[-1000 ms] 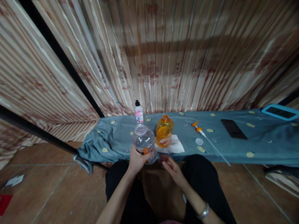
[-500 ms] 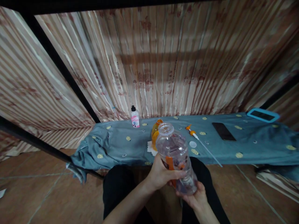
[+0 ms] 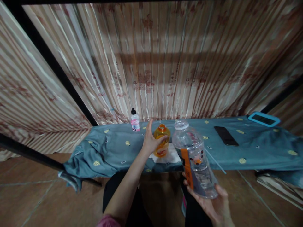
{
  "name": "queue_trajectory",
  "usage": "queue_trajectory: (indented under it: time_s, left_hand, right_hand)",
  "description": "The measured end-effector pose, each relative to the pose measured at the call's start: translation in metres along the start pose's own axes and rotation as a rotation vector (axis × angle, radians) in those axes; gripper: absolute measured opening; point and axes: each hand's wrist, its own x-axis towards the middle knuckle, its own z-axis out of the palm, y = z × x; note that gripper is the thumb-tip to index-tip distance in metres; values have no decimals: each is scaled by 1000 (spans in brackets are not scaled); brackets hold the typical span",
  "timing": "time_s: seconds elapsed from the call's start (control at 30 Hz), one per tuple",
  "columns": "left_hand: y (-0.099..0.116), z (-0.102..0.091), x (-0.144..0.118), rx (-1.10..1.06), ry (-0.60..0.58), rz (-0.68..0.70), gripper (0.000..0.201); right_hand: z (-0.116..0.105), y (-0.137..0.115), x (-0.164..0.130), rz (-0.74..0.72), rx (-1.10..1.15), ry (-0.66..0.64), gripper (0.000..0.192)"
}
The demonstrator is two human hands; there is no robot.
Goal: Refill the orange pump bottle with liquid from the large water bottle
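My right hand (image 3: 210,201) grips a large clear plastic bottle (image 3: 197,157) near its base. The bottle is uncapped, leans to the left, and has an orange and grey label. My left hand (image 3: 152,140) is beside an open amber bottle (image 3: 162,145), thumb and fingers spread; its thumb crosses in front of that bottle. Whether the thumb touches it I cannot tell. The amber bottle stands upright on a white paper tissue (image 3: 171,155). Behind the clear bottle lies a pump dispenser, of which only the tube (image 3: 217,163) shows.
A small bottle with a black cap (image 3: 135,121) stands at the back left of the blue cloth (image 3: 113,151). To the right lie a dark phone (image 3: 226,136) and a blue-framed device (image 3: 264,119). Black metal posts (image 3: 59,75) and a striped curtain (image 3: 153,41) border the surface.
My left hand has let go of the clear bottle and moved to the amber one. The right hand has carried the clear bottle to the right, uncovering the amber bottle and tissue.
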Motion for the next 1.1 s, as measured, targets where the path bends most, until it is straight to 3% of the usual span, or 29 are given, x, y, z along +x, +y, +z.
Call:
queue_trajectory:
  time_s: [0.17,0.37,0.63,0.9,1.1]
  left_hand:
    - [-2,21,8,-84,-102,-35,70]
    - [5,22,0,-74,-109,-22,45]
    - [9,15,-10,-106,-160,92,40]
    - [12,19,-10,-103,-198,134,38]
    - [9,21,-10,-76,-191,145,37]
  right_hand:
    - [1,-1,9,-26,-11,150,50]
    - [1,-3,17,-11,-35,326,56]
    - [1,-9,10,21,-69,410,59]
    - [14,-17,4,-49,-101,516,65]
    - [19,-25,-7,-115,-128,529,59]
